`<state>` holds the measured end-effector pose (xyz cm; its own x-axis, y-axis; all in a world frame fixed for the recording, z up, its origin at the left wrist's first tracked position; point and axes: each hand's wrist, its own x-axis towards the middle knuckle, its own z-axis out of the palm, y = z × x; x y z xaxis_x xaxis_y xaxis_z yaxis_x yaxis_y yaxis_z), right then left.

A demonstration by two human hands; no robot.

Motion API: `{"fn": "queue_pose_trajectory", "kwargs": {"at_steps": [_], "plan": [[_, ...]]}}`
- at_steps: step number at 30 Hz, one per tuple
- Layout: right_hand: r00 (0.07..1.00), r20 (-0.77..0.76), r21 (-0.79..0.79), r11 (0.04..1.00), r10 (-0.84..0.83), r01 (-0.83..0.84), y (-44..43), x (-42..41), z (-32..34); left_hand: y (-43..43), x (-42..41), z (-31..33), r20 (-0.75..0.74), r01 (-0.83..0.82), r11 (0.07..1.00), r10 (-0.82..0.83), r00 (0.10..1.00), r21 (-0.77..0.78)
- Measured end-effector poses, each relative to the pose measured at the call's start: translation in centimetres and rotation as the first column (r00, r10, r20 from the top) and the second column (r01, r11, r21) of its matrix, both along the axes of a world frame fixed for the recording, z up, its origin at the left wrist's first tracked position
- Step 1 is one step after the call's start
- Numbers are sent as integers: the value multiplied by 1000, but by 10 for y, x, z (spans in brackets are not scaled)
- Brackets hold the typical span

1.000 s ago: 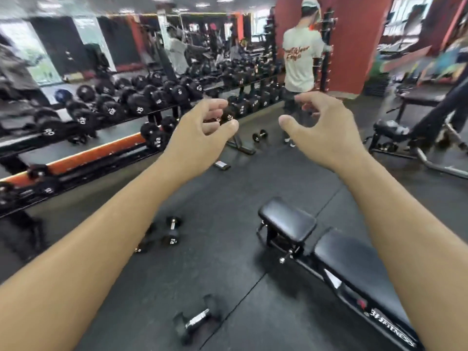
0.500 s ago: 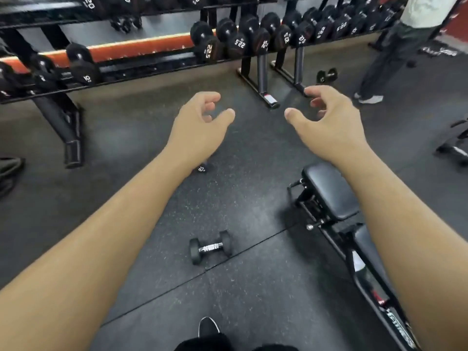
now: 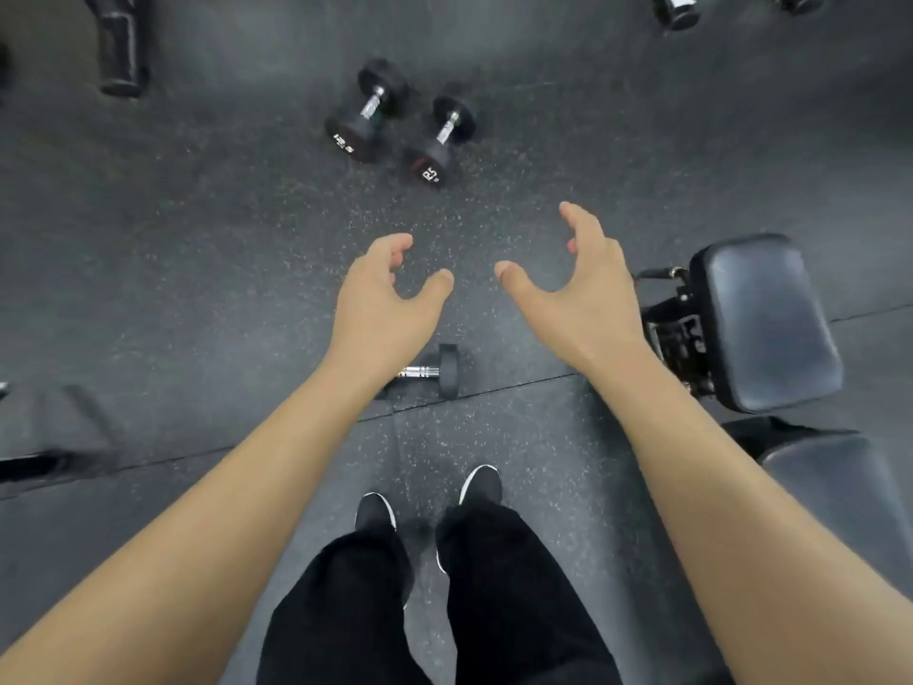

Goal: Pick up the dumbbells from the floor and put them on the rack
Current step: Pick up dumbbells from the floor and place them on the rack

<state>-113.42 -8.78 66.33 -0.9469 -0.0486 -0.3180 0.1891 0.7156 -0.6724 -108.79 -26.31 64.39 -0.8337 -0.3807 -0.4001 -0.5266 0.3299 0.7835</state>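
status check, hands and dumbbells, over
Left hand and right hand open, empty. Nearest dumbbell on floor under left wrist. Bench close on the right.

Gym, speckled rubber floor (image 3: 197, 249), dumbbells (image 3: 365, 116), padded bench (image 3: 763, 318)

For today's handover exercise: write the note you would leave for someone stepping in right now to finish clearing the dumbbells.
Left hand: open, empty, above the floor.
Right hand: open, empty.
Small dumbbell lies near the feet, partly hidden under the left wrist.
Two larger dumbbells lie side by side further ahead.
Bench stands to the right.
Done: nothing lifted.
Left: all three to the rack, which is out of view.
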Motion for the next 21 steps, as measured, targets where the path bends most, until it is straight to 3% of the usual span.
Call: {"fn": "queue_pose_trajectory", "kwargs": {"at_steps": [6,15,21], "plan": [[984,177,-18,1000,-3,7,-31,-31,-148,-16,-23,-162,139,-149,988,154,978,-47],[913,405,139,990,-54,-3,-74,-9,-425,-77,-22,-437,380,-109,979,168,910,-170],[825,545,166,984,-149,67,-87,2,-554,-100,-6,-552,499,-90,959,218,839,-267]]}}
